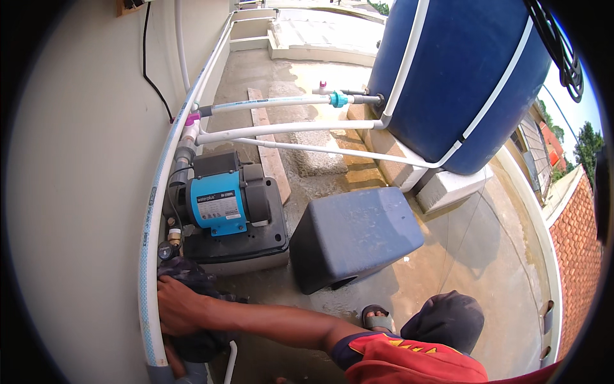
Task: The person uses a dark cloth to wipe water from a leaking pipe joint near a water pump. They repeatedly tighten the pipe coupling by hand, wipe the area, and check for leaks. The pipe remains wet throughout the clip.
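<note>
A red short sleeve with navy and yellow trim fills the foreground as a person's right hand reaches across to a bunch of dark patterned fabric, beside a white plastic pipe with blue markings. The fingertips are hidden, so whether they grip or merely rest cannot be told. Low by the pipe, what appears to be the left hand or forearm shows only as a strip of skin, its fingers unreadable.

The fabric lies at the near end of a blue-and-black electric water pump, just below a small round dark gauge and a brass fitting. A blind tug could snag the fabric on either and strain a joint; a forearm leaning on the pipe could flex it. Damp patches on the grey concrete floor could cost an open-toed dark sandal its footing, and an angular dark-grey plastic cover nearby could trip a backward step.
</note>
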{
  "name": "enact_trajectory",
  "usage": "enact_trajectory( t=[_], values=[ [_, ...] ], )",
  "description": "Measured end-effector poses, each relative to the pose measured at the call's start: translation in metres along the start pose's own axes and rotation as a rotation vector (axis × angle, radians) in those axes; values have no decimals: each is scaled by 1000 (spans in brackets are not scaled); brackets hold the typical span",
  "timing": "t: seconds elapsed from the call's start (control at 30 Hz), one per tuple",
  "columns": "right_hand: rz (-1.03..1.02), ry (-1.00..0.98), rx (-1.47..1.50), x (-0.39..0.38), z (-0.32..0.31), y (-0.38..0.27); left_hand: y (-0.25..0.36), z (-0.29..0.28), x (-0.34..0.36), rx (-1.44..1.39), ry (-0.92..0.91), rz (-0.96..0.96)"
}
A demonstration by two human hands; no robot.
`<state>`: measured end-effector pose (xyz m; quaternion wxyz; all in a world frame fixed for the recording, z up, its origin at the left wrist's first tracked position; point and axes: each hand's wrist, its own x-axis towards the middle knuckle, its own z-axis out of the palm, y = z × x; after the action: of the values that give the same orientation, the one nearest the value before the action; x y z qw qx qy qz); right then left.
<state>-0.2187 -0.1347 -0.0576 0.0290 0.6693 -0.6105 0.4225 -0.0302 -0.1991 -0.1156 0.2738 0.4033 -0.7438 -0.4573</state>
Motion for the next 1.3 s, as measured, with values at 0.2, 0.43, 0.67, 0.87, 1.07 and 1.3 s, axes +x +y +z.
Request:
enact_trajectory(
  t=[0.2, 0.43, 0.67, 0.87, 1.07, 1.3],
  values=[
    [-158, 366, 223, -5, -31, 9, 7, -7, 0, 67, 7, -59],
    [654, 427, 330, -115, -16, -74, 45, 7, 1, 136, 29, -36],
    [810, 487, 396, -121, 37, -87, 69, 7, 5, 503, -94, 113],
    [834, 6, 475, -117, -8, -68, 70, 3, 17, 573, -146, 105],
    [409, 296, 81, -91, -41, -44, 68, -14, 37, 145, -104, 566],
    [825, -90, 4, -99, -48, -63, 67, -8, -1, 505, -101, 9]
  ],
)
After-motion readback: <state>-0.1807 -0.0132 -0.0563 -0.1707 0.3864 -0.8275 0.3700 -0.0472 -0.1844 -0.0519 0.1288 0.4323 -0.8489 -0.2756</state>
